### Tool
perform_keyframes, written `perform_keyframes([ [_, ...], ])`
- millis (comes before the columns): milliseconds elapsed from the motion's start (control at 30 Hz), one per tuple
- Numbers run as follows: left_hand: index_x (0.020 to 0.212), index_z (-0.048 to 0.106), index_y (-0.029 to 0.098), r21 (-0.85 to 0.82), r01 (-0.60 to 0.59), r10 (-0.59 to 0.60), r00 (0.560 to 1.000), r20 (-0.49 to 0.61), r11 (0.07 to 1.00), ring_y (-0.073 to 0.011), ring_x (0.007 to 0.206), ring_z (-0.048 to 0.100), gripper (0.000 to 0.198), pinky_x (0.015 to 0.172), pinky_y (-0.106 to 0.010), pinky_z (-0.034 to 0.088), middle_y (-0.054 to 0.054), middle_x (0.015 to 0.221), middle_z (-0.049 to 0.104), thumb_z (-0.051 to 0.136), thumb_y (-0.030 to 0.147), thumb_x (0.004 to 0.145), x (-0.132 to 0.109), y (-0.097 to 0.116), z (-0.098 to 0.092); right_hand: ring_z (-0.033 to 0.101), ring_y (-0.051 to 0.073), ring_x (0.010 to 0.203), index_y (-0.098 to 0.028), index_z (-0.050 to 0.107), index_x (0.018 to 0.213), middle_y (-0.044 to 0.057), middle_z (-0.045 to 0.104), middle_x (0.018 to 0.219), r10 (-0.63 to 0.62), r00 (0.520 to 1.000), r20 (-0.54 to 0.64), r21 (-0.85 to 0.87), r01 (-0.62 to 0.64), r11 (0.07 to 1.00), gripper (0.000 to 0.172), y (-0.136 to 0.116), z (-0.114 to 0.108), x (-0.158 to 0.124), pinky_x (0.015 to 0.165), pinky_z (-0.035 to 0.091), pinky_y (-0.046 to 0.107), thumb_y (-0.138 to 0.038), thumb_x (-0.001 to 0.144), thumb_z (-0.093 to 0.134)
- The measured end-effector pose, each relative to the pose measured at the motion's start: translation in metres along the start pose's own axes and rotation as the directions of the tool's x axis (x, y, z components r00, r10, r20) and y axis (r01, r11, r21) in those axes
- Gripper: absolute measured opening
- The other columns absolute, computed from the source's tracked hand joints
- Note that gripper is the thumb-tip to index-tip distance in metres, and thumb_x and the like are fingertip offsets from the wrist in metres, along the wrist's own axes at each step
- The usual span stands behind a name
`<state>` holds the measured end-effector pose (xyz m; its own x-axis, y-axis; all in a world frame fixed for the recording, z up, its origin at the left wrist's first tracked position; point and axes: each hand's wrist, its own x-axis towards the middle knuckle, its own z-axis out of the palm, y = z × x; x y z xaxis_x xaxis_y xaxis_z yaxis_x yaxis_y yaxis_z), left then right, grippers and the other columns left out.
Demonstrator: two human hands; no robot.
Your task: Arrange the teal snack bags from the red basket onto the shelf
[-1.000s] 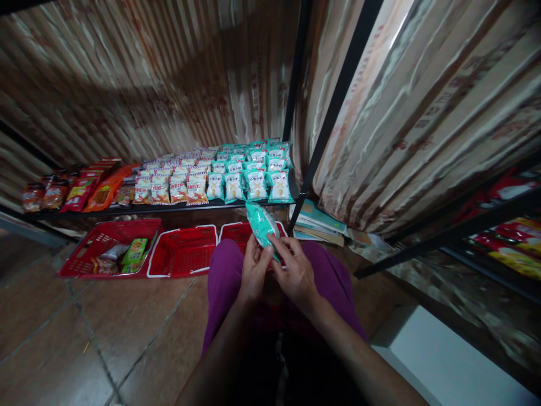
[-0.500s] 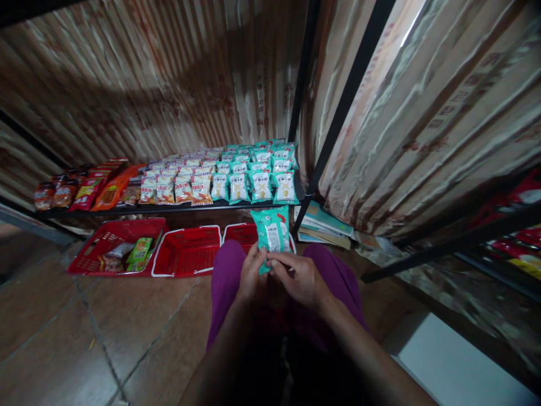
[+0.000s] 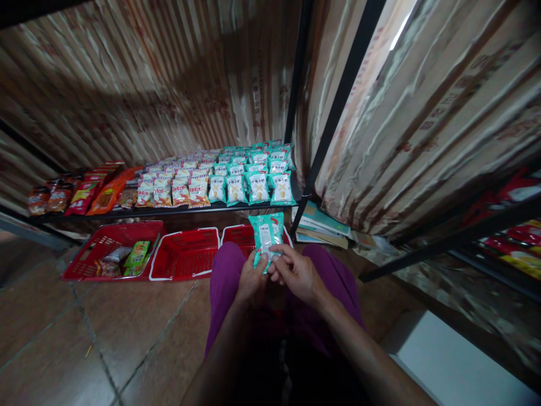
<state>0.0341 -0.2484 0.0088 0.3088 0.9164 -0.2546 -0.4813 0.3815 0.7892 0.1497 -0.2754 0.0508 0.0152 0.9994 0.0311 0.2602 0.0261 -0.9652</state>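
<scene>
A teal snack bag (image 3: 265,230) is held up between my knees, its printed back panel facing me. My left hand (image 3: 252,276) grips the bag's lower left corner, thumb on top. Closed on the lower right side is my right hand (image 3: 296,273), with its thumb and fingers on the bag's edge. Just beyond, rows of matching teal and white snack bags (image 3: 258,187) stand on the low black shelf (image 3: 181,211). To their left are white and orange snack bags (image 3: 181,189).
Under the shelf sit red baskets (image 3: 186,254); the left one holds several packets (image 3: 137,254). Black shelf posts (image 3: 316,163) rise on the right, near stacked books or boxes (image 3: 323,223). A white box (image 3: 456,361) lies at lower right. Curtains (image 3: 169,73) hang behind.
The bag has dropped slightly toward me. My right hand has shifted its grip up along the bag's right edge, and the view has moved a little.
</scene>
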Motion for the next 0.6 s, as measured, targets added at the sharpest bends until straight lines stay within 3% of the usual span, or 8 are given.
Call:
perform_keyframes([
  [67,0.102,0.058,0.017,0.104,-0.059,0.063,0.997,-0.034,0.993,-0.0148,0.076,0.06,0.053,0.074,-0.027,0.046,-0.003,0.085,0.065,0.074,0.05,0.064,0.002,-0.001,-0.005,0.062,0.014,0.05,-0.022,0.059,0.108,-0.001,0.067,0.065,-0.025,0.996,-0.081,-0.052,0.021,0.998,0.031,-0.002,-0.004,0.002,0.049,0.05,0.026,-0.042,0.088,0.045],
  [133,0.105,0.06,0.017,0.218,-0.107,0.112,0.994,-0.012,0.97,-0.017,0.083,0.061,0.051,0.078,-0.028,0.046,-0.005,0.094,0.067,0.075,0.045,0.065,0.002,0.001,-0.009,0.066,0.017,0.064,-0.023,0.063,0.104,0.003,0.069,0.076,-0.153,0.963,-0.221,-0.184,0.113,0.976,0.029,-0.008,-0.01,0.007,0.061,0.053,0.03,-0.04,0.089,0.046],
  [233,0.11,0.062,0.017,0.307,-0.145,0.13,0.989,0.068,0.941,-0.0207,0.093,0.062,0.053,0.083,-0.029,0.046,-0.007,0.104,0.068,0.074,0.042,0.065,-0.001,0.006,-0.01,0.062,0.024,0.097,-0.024,0.068,0.101,0.009,0.068,0.102,-0.443,0.823,-0.355,-0.453,0.263,0.852,0.026,-0.019,-0.025,0.021,0.087,0.048,0.04,-0.037,0.087,0.05],
  [300,0.113,0.062,0.017,0.325,-0.166,0.128,0.983,0.134,0.931,-0.0218,0.097,0.061,0.053,0.087,-0.03,0.045,-0.007,0.107,0.068,0.072,0.041,0.067,-0.004,0.008,-0.009,0.057,0.026,0.107,-0.023,0.068,0.104,0.01,0.066,0.111,-0.537,0.781,-0.318,-0.545,0.313,0.778,0.027,-0.023,-0.035,0.032,0.095,0.042,0.044,-0.037,0.086,0.052],
  [467,0.118,0.061,0.018,0.341,-0.158,0.082,0.971,0.226,0.927,-0.0237,0.103,0.06,0.052,0.091,-0.032,0.044,-0.007,0.113,0.066,0.069,0.04,0.071,-0.008,0.01,-0.011,0.063,0.022,0.084,-0.024,0.071,0.091,0.006,0.072,0.089,-0.384,0.915,-0.125,-0.467,0.287,0.836,0.024,-0.02,-0.049,0.049,0.079,0.048,0.036,-0.038,0.084,0.054],
  [600,0.116,0.062,0.019,0.303,-0.115,0.041,0.97,0.24,0.946,-0.0242,0.102,0.06,0.052,0.09,-0.033,0.045,-0.008,0.112,0.066,0.072,0.04,0.069,-0.01,0.01,-0.011,0.064,0.022,0.08,-0.023,0.071,0.081,0.005,0.071,0.082,-0.341,0.926,-0.161,-0.473,0.231,0.85,0.023,-0.018,-0.049,0.049,0.075,0.046,0.033,-0.038,0.082,0.054],
])
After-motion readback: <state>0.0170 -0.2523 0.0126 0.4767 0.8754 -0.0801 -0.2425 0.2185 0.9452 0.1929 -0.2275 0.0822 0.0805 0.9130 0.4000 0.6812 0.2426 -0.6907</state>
